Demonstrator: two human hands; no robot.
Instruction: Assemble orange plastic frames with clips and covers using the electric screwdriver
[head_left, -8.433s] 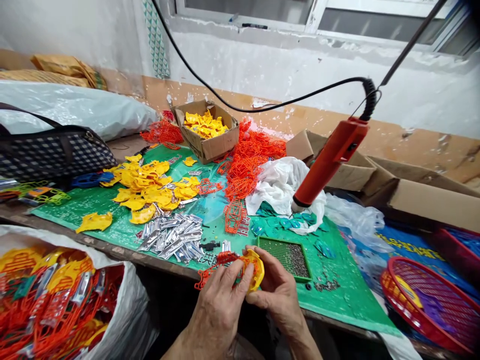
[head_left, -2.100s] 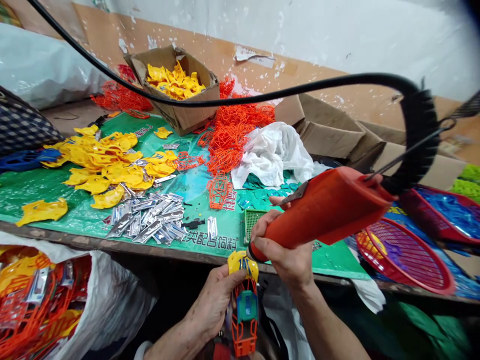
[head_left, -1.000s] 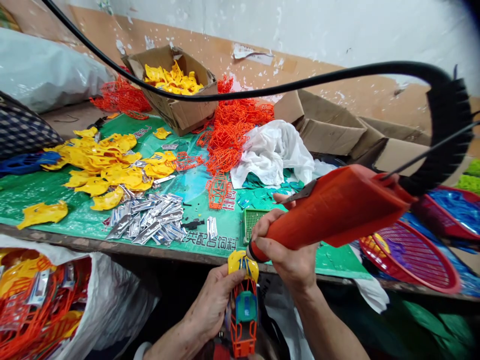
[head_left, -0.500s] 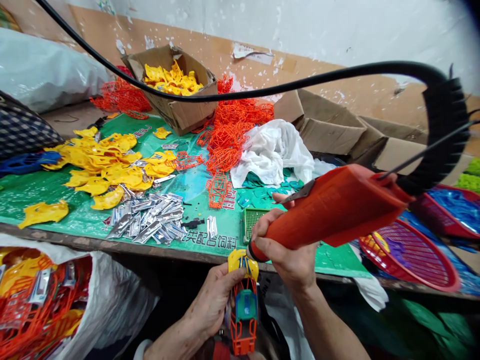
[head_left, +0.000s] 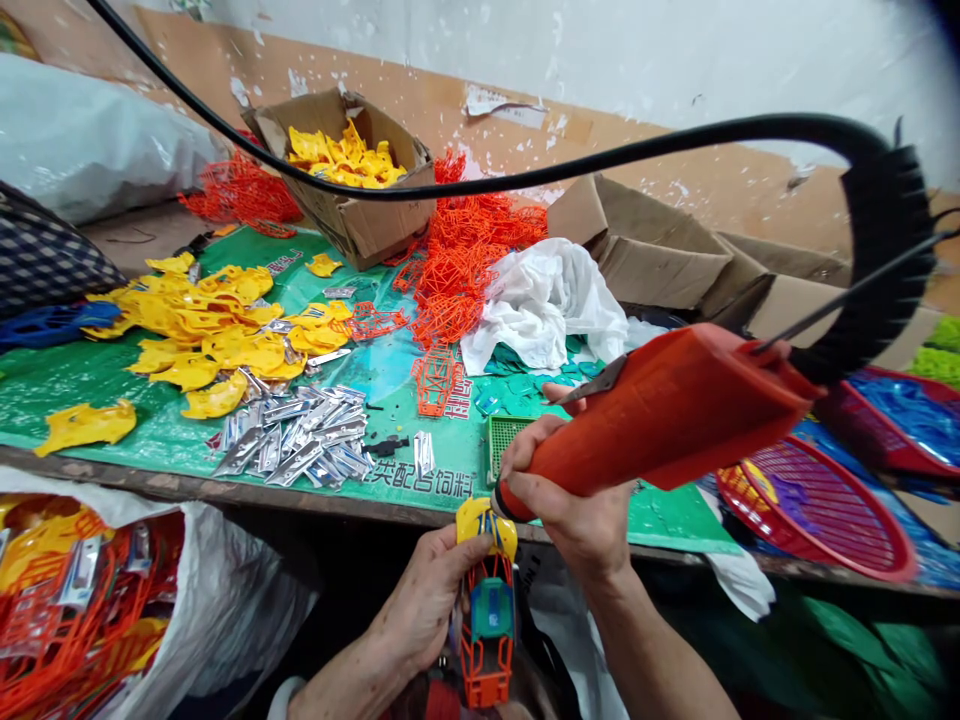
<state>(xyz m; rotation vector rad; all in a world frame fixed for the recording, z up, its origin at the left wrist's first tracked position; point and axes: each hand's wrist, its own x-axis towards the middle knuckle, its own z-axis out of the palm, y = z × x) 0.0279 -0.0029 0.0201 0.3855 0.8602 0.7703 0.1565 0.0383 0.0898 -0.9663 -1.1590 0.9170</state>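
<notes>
Your table (head_left: pixel 165 428) runs across the view under a green sheet. A white sack (head_left: pixel 236 590) of yellow and orange parts sits lower left, just off the table's edge. At the back: a cardboard box (head_left: pixel 390 230) of yellow parts, leaning, with a heap of orange frames (head_left: pixel 459 285) beside it, then a crumpled white cloth (head_left: pixel 544 305).

Your red power screwdriver (head_left: pixel 652 425) slants in from the right and blocks part of the red basket (head_left: pixel 825 515); its black cord (head_left: pixel 487 187) cuts across the box.

Your right hand (head_left: pixel 566 500) is wrapped round the screwdriver near its nose, one finger stretched out by the lever. Your left hand (head_left: pixel 427 600) is clamped on the toy car (head_left: pixel 487 650), thumb on top, other fingers mostly hidden underneath. Car is below the table's near edge, front end away from you. Screwdriver nose is at its yellow front piece (head_left: pixel 474 522); can't tell if the bit touches.

Green tray (head_left: pixel 501 440) is half hidden behind your right hand. Metal strips (head_left: pixel 300 430) are piled left.
</notes>
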